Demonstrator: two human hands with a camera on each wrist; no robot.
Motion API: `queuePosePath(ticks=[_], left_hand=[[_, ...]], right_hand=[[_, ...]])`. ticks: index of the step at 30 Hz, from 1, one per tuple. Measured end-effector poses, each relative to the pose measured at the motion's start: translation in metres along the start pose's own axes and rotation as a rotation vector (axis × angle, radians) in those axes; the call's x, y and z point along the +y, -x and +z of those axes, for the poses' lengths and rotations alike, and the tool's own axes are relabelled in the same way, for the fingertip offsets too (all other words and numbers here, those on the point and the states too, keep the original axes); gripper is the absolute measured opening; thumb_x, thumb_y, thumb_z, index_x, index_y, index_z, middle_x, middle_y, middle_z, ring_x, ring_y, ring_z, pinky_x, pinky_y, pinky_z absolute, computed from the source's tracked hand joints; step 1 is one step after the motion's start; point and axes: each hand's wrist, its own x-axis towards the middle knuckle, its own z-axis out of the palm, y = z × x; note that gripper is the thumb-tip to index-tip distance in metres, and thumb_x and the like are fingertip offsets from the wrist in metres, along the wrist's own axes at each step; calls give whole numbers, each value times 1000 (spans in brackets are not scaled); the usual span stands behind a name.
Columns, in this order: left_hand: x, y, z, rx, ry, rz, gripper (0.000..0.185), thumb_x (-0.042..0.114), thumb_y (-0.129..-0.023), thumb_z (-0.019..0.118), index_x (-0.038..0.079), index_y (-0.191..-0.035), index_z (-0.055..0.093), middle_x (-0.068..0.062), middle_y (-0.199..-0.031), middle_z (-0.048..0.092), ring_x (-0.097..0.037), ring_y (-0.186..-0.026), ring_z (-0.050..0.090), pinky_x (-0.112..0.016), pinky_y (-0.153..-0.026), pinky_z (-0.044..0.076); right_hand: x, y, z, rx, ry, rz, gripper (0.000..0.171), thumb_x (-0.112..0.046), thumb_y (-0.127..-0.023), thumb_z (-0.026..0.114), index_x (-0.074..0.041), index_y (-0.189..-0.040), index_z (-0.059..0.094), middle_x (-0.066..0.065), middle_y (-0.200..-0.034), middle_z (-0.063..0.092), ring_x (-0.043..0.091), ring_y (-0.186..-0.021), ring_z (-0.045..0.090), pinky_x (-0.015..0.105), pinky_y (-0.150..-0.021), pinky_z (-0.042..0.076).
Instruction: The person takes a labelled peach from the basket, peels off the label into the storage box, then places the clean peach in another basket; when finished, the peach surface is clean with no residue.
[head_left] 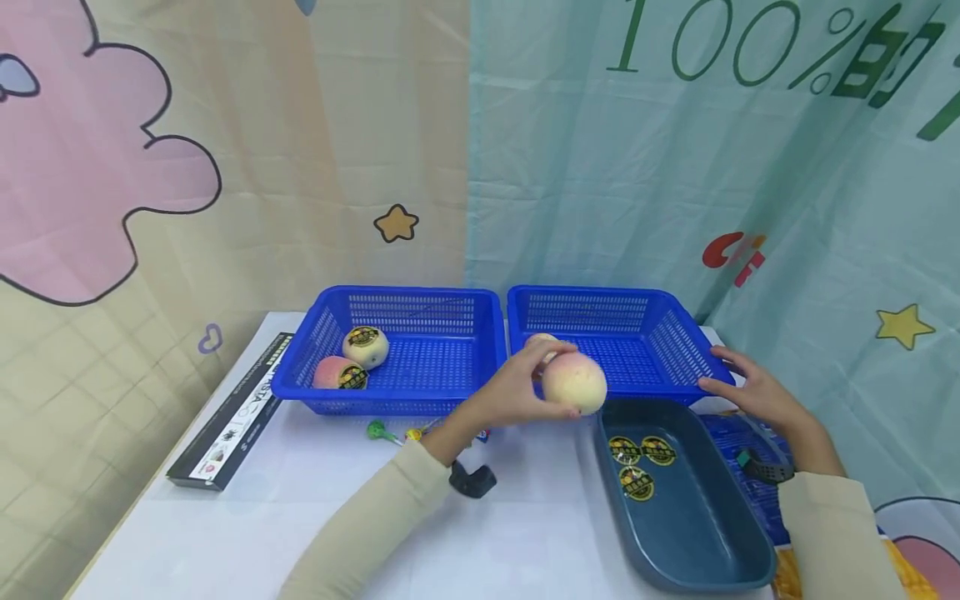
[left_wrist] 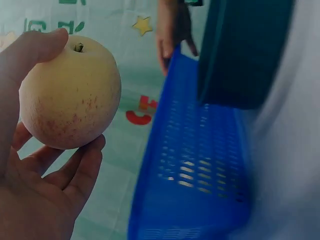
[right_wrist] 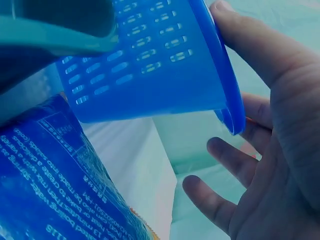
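My left hand holds a yellow-pink peach in front of the right blue basket. In the left wrist view the thumb lies on top of the peach near its stem, with the fingers below. My right hand grips that basket's front right corner, its thumb against the rim in the right wrist view. Another peach sits in this basket, partly hidden by the left hand. Two peaches with black-and-gold stickers, one whitish and one pink, lie in the left blue basket.
A dark blue-grey tray with three round stickers stands at front right, beside a blue printed bag. A long black-and-white box lies at left. Lollipops and a black curved object lie near the left forearm.
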Motion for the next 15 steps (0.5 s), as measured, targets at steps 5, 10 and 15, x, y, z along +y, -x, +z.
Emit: queuePosePath(ticks=[5, 10, 15], left_hand=[[0, -67, -8, 66, -57, -124, 79, 28, -79, 88, 18, -147, 49, -2, -141, 51, -15, -109, 61, -30, -81, 57], [-18, -102, -7, 18, -159, -231, 80, 32, -81, 87, 17, -148, 48, -2, -141, 53, -17, -118, 55, -35, -90, 52], [-36, -108, 6, -29, -209, -321, 79, 30, -79, 89, 14, -146, 51, -3, -136, 57, -17, -114, 57, -33, -89, 52]], right_hand=[[9, 3, -4, -13, -15, -8, 87, -34, -103, 60, -1, -161, 5, 41, -157, 6, 68, -135, 15, 82, -92, 32], [13, 4, -5, -7, -29, 9, 87, -37, -102, 60, -7, -162, 4, 38, -160, 2, 69, -135, 14, 85, -91, 28], [15, 1, 0, -3, -31, 24, 88, -40, -102, 60, -11, -163, 3, 35, -161, 1, 68, -135, 15, 86, -90, 28]])
